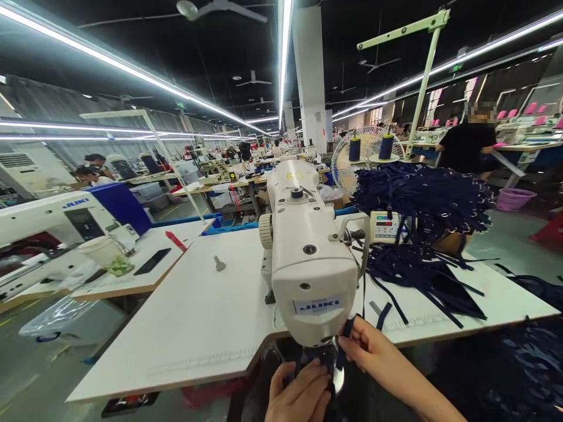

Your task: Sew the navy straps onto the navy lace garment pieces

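Note:
A white JUKI sewing machine (308, 246) stands on a white table (193, 316) straight in front of me. My left hand (299, 394) lies below the machine head, fingers curled over dark navy fabric (321, 356) at the needle area. My right hand (367, 346) pinches a navy strap (347, 327) just right of the machine's head. The needle itself is hidden by the head.
A heap of navy straps (422, 199) lies on the table's right side, beside a control panel (385, 226) and two navy thread cones (354, 149). A second sewing table (145, 275) stands left with a phone (152, 261). A person in black (468, 146) stands at far right.

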Tool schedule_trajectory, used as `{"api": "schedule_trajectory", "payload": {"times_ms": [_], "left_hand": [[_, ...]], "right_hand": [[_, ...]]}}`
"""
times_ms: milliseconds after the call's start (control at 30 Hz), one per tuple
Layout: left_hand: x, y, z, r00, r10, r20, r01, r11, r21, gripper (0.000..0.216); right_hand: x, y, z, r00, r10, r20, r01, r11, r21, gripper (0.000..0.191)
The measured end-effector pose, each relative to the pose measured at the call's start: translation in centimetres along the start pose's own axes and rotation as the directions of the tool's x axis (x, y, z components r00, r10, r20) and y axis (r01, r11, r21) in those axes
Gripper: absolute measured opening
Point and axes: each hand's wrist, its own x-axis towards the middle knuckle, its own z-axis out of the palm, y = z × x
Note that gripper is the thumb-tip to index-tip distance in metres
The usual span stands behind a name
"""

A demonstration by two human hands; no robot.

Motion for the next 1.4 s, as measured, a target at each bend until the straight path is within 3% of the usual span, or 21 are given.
{"api": "schedule_trajectory", "payload": {"times_ms": [67, 233, 433, 567, 667, 833, 967, 1133, 1400], "left_hand": [[-0.2, -1.0, -0.2, 0.998, 0.028, 0.059, -0.028, 1.000, -0.003, 0.026], [0.2, -2.4, -1.0, 0.955, 0.274, 0.112, -0.280, 0.959, 0.040, 0.023], [0.5, -1.0, -1.4, 0.982, 0.124, 0.143, -0.128, 0.992, 0.017, 0.021], [0.6, -0.5, -1.6, 0.979, 0.126, 0.161, -0.133, 0.990, 0.039, 0.020], [0.8, -0.7, -1.8, 0.977, 0.080, 0.199, -0.090, 0.995, 0.041, 0.020], [1.1, -1.5, -2.3, 0.957, 0.143, 0.251, -0.116, 0.986, -0.117, 0.017], [1.4, -1.8, -2.6, 0.964, 0.085, 0.251, -0.048, 0.987, -0.151, 0.017], [2.3, -2.7, -2.7, 0.915, 0.323, 0.242, -0.304, 0.946, -0.112, 0.018], [1.3, -3.7, -1.6, 0.884, 0.417, 0.213, -0.427, 0.904, 0.000, 0.022]], "right_hand": [[0.0, 0.2, -0.1, 1.000, -0.028, -0.011, 0.027, 0.999, -0.028, 0.016], [-0.1, 0.6, 0.6, 0.999, -0.037, -0.006, 0.037, 0.999, -0.023, 0.013], [-0.1, 0.9, 1.8, 0.997, -0.014, -0.076, 0.017, 0.999, 0.037, 0.010], [-0.6, -0.2, 0.7, 0.997, 0.055, 0.057, -0.066, 0.974, 0.215, 0.015], [-1.0, -0.7, -0.8, 0.983, 0.088, 0.163, -0.129, 0.957, 0.259, 0.021], [-1.1, -1.1, -1.7, 0.986, 0.155, 0.066, -0.163, 0.979, 0.126, 0.030], [-0.4, -1.1, -0.4, 0.987, 0.140, 0.073, -0.138, 0.990, -0.035, 0.017], [0.5, 0.1, 1.1, 0.998, 0.068, -0.005, -0.068, 0.966, -0.250, 0.012], [0.3, 0.3, 2.1, 0.990, 0.105, -0.097, -0.118, 0.984, -0.135, 0.013]]}}
